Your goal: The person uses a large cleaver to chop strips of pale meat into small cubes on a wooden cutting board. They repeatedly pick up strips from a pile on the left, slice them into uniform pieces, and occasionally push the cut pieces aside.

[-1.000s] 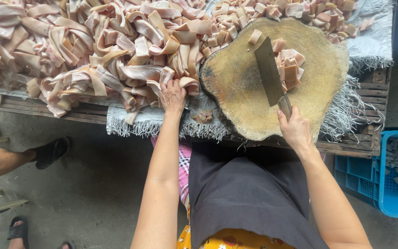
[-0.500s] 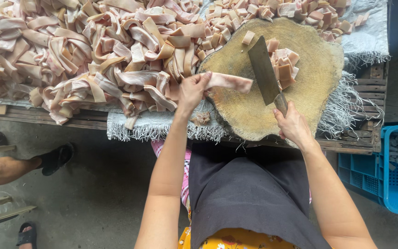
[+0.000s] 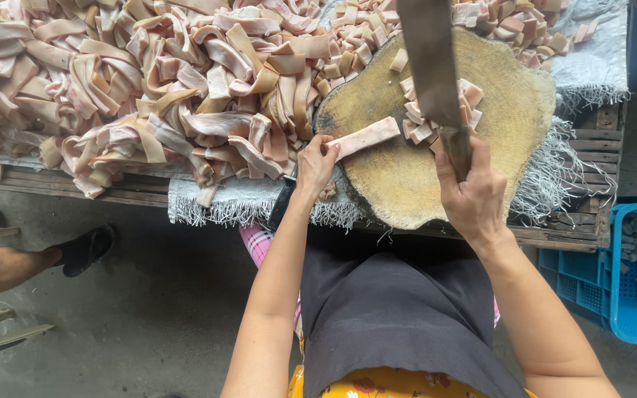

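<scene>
My left hand grips one end of a pale pink strip of pork skin that lies across the round wooden chopping block. My right hand is closed on the handle of a cleaver, whose blade is raised above the block. A small heap of cut cubes sits on the block under the blade, just right of the strip.
A large pile of long pork skin strips covers the table left of the block. More cut cubes lie behind it. A blue plastic crate stands at the lower right. Another person's sandalled foot rests on the floor at left.
My left hand pulled a strip out of the pile and laid it on the block. The cleaver lifted higher over the block.
</scene>
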